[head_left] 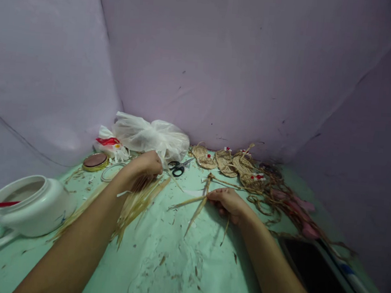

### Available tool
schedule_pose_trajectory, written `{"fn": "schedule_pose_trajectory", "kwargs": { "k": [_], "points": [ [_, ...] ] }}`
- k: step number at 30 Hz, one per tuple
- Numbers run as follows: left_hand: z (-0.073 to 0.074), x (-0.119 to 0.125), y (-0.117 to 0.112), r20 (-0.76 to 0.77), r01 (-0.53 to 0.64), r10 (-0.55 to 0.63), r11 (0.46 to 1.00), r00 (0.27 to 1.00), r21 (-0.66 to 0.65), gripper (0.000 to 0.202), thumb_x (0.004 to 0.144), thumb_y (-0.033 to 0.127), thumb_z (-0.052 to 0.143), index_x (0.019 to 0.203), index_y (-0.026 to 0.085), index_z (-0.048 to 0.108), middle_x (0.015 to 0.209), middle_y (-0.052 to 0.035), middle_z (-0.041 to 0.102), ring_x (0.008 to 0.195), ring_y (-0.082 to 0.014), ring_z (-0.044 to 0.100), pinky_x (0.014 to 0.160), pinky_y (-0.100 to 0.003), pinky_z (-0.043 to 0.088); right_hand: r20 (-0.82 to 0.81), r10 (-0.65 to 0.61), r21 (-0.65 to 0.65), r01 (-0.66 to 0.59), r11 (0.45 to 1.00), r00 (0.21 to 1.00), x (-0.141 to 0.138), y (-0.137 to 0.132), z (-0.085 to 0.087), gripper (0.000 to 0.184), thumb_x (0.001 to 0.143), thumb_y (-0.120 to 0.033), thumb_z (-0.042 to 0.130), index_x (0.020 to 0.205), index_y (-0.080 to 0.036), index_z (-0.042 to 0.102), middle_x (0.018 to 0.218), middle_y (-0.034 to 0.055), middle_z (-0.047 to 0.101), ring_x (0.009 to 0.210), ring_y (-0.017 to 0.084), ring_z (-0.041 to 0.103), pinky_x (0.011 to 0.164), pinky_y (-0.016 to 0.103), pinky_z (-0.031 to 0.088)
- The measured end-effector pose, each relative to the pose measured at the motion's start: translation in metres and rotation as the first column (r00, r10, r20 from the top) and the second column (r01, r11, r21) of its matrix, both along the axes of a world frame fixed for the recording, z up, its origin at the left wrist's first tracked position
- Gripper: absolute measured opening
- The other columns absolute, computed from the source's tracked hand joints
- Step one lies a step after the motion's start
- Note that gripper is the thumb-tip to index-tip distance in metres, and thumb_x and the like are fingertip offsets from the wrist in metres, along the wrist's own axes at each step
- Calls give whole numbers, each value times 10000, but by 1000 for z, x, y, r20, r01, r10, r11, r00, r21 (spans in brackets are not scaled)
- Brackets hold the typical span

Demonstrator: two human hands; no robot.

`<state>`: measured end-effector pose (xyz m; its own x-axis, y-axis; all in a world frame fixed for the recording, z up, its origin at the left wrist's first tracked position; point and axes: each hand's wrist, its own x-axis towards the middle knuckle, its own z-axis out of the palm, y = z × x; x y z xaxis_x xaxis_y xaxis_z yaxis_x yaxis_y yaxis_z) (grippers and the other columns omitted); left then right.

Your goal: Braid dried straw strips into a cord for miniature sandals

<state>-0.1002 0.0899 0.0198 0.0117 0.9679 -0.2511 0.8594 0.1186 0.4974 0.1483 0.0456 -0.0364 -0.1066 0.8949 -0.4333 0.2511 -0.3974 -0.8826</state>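
No word, number or brand is reading clearly anywhere. By the left edge of the worktop, the white ceramic pot is bearing a small blue mark, too blurred to make out. Toward the back left corner, a white plastic packet is showing a red band without any legible lettering.

Dim, diffuse light is falling around the right hand, and the right forearm is casting a soft shadow below the grip. Beyond it the wall is looking muted, darkening towards the right. Left of the grip, the white pot is catching a faint sheen. Wide-angle distortion is stretching things nearer the edges; a dark blur is filling the corner far above and right.
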Motion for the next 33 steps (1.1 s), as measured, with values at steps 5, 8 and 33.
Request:
{"fn": "schedule_pose_trajectory", "kwargs": {
  "k": [5,8,33],
  "points": [
    [-8,0,3,-25,7,-7,1000,1000,-27,131,484,196,557,577,120,610,471,1,522,467,-108,465,451,-196,327,2,-11,-14,11,1000,1000,-1,-1,1,155,606,-159,532,471,-140,459,372,-58,402,274,30,285,287,180,184],
    [-18,10,1,-38,44,-46,998,998,-43,123,461,191,579,565,135,613,478,2,528,490,-113,477,461,-196,324,-2,-3,-18,3,1000,1000,0,0,-1,161,608,-162,531,467,-142,456,363,-59,394,271,29,280,284,179,179],
    [-11,4,5,-222,-23,52,991,974,132,187,514,214,540,648,130,639,587,-37,588,569,-137,515,505,-205,348,-12,-7,-24,7,1000,1000,0,-1,2,172,609,-161,532,461,-133,449,370,-50,402,265,25,286,280,167,186]
  ]
}}
